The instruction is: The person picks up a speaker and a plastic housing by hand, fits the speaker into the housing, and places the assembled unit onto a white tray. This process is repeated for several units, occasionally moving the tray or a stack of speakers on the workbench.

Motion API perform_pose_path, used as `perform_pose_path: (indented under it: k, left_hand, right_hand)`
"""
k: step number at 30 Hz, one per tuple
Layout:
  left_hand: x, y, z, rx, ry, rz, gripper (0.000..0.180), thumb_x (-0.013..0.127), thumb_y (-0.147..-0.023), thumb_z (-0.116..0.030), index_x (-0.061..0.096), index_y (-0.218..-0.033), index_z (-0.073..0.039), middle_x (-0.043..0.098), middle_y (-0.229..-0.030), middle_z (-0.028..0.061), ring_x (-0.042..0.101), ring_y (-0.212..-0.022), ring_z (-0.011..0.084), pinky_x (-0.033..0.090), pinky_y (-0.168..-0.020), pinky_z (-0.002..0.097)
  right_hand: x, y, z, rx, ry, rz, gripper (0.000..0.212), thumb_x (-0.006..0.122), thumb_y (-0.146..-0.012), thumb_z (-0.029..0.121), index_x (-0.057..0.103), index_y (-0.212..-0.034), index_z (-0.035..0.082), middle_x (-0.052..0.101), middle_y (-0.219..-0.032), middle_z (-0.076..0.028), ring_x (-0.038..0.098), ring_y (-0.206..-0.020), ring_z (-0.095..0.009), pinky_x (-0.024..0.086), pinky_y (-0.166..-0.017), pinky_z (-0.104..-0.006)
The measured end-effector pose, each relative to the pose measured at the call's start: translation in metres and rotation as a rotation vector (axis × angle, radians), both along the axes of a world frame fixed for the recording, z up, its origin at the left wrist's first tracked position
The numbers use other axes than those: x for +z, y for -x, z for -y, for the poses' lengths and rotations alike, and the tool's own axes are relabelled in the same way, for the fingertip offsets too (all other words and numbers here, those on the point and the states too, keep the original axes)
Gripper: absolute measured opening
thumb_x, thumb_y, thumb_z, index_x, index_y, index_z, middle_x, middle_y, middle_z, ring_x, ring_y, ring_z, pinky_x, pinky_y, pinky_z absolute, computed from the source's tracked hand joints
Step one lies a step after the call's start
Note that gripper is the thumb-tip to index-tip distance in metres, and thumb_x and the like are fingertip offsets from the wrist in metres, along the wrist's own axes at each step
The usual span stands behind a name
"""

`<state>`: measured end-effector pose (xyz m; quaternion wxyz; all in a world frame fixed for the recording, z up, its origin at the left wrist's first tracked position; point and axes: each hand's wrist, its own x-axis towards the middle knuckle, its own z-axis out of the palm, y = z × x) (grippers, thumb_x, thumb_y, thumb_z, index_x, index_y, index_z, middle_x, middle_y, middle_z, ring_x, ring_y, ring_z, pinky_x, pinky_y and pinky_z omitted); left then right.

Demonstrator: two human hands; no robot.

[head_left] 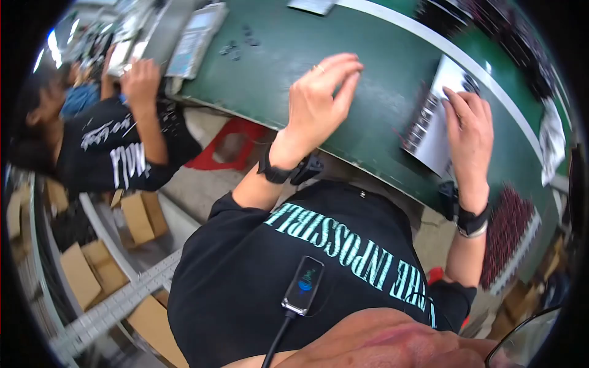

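Note:
My left hand (322, 95) is raised over the green table (264, 80), its fingers stretched out and a gap between thumb and forefinger. Nothing shows in it. Over a white flat tray (429, 138) my right hand (471, 119) hovers, thumb and forefinger brought close together. Whatever lies between those fingertips, if anything, is too small to make out. Small black parts (471, 83) lie at the tray's far end, just beyond the right fingers. A row of dark and silvery pieces (421, 124) lines the tray's left side.
Small dark parts (233, 50) lie scattered at the table's far left, beside a pale device with a panel (193, 43). Bundled red-and-black wires (509, 227) hang at the right. A co-worker (116, 141) sits at the left, near a red stool (230, 144) and cardboard boxes (92, 270).

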<state>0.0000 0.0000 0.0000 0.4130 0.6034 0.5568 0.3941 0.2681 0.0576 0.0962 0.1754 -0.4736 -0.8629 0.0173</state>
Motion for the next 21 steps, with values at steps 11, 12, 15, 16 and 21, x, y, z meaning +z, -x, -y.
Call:
perform_pose_path:
  k: [11,12,15,16,21]
  left_hand:
    - [-0.093,0.117,-0.052,0.266,0.024,-0.71,0.079,0.048,-0.098,-0.06,0.029,-0.157,-0.011,0.024,-0.163,0.019,0.016,-0.152,0.0367,0.011,-0.122,0.0545]
    - [-0.091,0.118,-0.051,0.188,0.034,-0.748,0.079,0.048,-0.098,-0.06,0.027,-0.157,-0.012,0.022,-0.163,0.0192,0.015,-0.153,0.0357,0.01,-0.122,0.0529]
    - [-0.083,0.108,-0.041,0.049,0.0,-0.783,0.079,0.047,-0.098,-0.06,0.025,-0.158,-0.013,0.02,-0.164,0.0184,0.014,-0.153,0.034,0.009,-0.123,0.0516]
    - [-0.076,0.098,-0.035,-0.013,-0.045,-0.779,0.08,0.047,-0.098,-0.061,0.025,-0.158,-0.013,0.019,-0.165,0.0175,0.013,-0.154,0.0332,0.009,-0.123,0.052]
    - [-0.041,0.066,-0.014,-0.144,-0.261,-0.646,0.07,0.057,-0.097,-0.05,0.04,-0.152,-0.011,0.034,-0.159,0.0164,0.024,-0.151,0.0333,0.015,-0.122,0.0525]
  right_hand:
    - [-0.002,-0.028,0.015,-0.025,0.181,0.12,0.011,0.067,-0.088,0.007,0.066,-0.097,0.001,0.064,-0.096,-0.011,0.058,-0.093,-0.031,0.047,-0.082,-0.0391]
    - [-0.002,-0.027,0.013,-0.025,0.181,0.12,0.011,0.067,-0.088,0.007,0.066,-0.097,0.001,0.064,-0.096,-0.011,0.058,-0.093,-0.031,0.047,-0.082,-0.0391]
    - [-0.005,-0.019,0.0,0.031,0.237,0.09,0.013,0.066,-0.088,0.005,0.064,-0.1,0.001,0.063,-0.094,-0.012,0.058,-0.092,-0.031,0.047,-0.082,-0.0397]
    - [-0.006,-0.016,-0.003,0.027,0.238,0.09,0.013,0.066,-0.088,0.005,0.064,-0.1,0.001,0.063,-0.094,-0.012,0.058,-0.092,-0.031,0.047,-0.082,-0.0397]
    - [-0.017,0.008,-0.021,0.108,0.247,-0.001,0.019,0.065,-0.087,0.003,0.065,-0.106,0.002,0.063,-0.092,-0.013,0.06,-0.089,-0.03,0.048,-0.081,-0.0387]
